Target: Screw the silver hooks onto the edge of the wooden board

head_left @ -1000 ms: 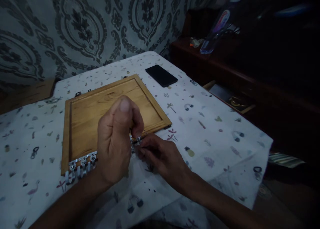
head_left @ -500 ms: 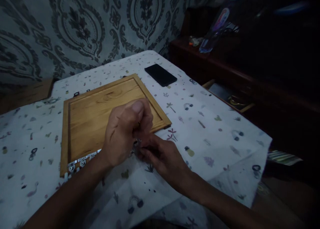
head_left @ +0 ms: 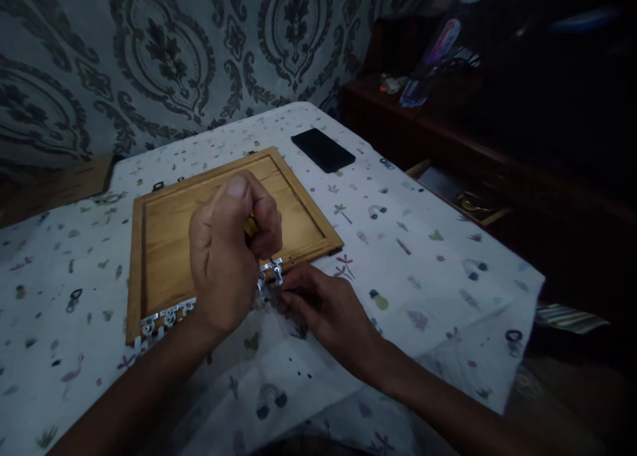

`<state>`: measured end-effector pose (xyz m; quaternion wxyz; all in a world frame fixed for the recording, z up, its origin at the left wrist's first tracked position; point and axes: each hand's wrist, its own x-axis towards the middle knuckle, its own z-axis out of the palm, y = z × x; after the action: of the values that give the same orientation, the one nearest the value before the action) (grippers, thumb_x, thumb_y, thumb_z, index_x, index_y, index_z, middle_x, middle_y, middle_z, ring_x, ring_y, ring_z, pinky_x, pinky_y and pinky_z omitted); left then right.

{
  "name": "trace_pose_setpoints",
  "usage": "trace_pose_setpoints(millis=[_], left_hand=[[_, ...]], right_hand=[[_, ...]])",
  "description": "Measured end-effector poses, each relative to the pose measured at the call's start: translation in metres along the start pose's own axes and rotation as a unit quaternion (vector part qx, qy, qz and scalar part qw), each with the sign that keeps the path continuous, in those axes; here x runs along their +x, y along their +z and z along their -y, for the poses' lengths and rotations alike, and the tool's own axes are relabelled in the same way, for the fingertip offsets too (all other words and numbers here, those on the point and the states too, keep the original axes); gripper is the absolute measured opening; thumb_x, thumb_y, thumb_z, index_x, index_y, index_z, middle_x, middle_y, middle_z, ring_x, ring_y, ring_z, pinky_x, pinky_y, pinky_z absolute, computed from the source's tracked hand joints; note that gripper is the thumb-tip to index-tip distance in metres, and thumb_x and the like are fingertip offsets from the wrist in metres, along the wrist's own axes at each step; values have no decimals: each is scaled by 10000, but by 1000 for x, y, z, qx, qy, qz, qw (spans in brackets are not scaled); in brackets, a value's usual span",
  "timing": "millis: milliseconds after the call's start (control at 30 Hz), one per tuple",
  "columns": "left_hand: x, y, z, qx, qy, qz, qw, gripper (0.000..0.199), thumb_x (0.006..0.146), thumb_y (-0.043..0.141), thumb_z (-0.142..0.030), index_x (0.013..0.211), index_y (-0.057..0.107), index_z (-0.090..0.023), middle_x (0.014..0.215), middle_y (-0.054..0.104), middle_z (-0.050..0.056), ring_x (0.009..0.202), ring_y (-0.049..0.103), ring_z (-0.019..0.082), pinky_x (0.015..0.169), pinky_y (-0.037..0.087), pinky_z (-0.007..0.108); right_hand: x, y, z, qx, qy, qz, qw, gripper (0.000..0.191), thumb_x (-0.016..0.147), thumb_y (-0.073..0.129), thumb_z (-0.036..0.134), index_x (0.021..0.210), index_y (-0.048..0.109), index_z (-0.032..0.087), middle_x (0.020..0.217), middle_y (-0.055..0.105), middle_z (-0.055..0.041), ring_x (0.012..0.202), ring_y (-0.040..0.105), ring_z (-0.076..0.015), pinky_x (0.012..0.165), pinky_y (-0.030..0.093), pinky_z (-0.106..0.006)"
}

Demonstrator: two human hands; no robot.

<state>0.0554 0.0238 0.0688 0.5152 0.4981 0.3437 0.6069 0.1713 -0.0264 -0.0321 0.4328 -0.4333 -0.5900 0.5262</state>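
At the wooden panel, left hand upright, tight round yellow handle; right hand curled, hold unclear.

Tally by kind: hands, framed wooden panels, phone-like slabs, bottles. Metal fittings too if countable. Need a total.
Hands: 2 (left hand, right hand)
Framed wooden panel: 1
Black phone-like slab: 1
Bottle: 1
Total: 5
Metal fittings: row partly hidden by the left hand and forearm, no firm count, so left out.
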Motion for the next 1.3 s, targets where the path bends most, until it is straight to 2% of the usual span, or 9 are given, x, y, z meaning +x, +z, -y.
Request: trace_pose_setpoints(millis=[167,467,667,800,900,1000,1100,1200,1300], left_hand=[[-2,-4,7,-4,-3,5,1000,328,886,517,-273,571,468,-194,490,378,-24,417,315,95,410,224,265],[-1,-7,14,12,13,24,1000,339,911,473,-286,584,468,-198,487,348,-29,419,297,100,415,237,270],[-1,-6,19,60,38,35,997,333,910,474,-314,600,422,-205,508,349,-34,436,309,100,427,269,264],[-3,-4,19,67,26,46,996,339,929,418,-349,622,404,-207,522,333,-41,448,303,94,429,251,245],[-1,-1,17,40,1,72,997,337,927,392,-294,605,418,-197,532,329,-38,446,266,86,434,221,245],[4,-1,15,21,-14,107,994,339,886,440,-263,556,415,-189,507,317,-34,433,241,80,438,214,252],[9,-4,15,10,-58,163,985,327,872,462,-292,561,427,-195,485,315,-34,415,221,83,419,187,256],[13,-8,15,-2,-87,216,972,358,904,409,-296,563,439,-192,494,341,-24,409,226,83,408,185,259],[15,-10,14,-7,-83,222,971,363,918,383,-272,570,440,-191,495,339,-25,418,250,88,410,194,257]], right_hand=[[1,0,1,14,1,0,1000,67,860,548,146,828,568,202,707,631,8,633,607,-121,592,485,-239],[0,1,1,6,1,-6,1000,90,850,551,116,819,570,198,701,630,14,623,597,-113,584,475,-226],[0,0,2,8,11,2,1000,82,859,546,125,827,567,198,718,642,9,639,611,-118,595,489,-235],[0,0,1,4,10,4,1000,74,858,543,133,835,570,197,721,646,5,653,619,-122,612,493,-240],[1,0,1,0,11,2,1000,79,849,537,132,822,569,199,713,644,4,643,616,-123,597,489,-238],[1,0,2,-8,9,1,1000,87,842,531,131,812,565,205,707,643,6,638,616,-124,598,491,-241],[2,0,3,-12,10,2,1000,94,834,528,127,810,560,211,706,647,8,642,621,-127,616,499,-247],[2,0,5,-13,12,1,1000,112,814,522,105,810,557,211,708,652,9,647,622,-128,621,501,-245],[2,0,5,-4,7,2,1000,119,812,513,97,821,548,211,706,649,14,644,625,-124,619,500,-237]])
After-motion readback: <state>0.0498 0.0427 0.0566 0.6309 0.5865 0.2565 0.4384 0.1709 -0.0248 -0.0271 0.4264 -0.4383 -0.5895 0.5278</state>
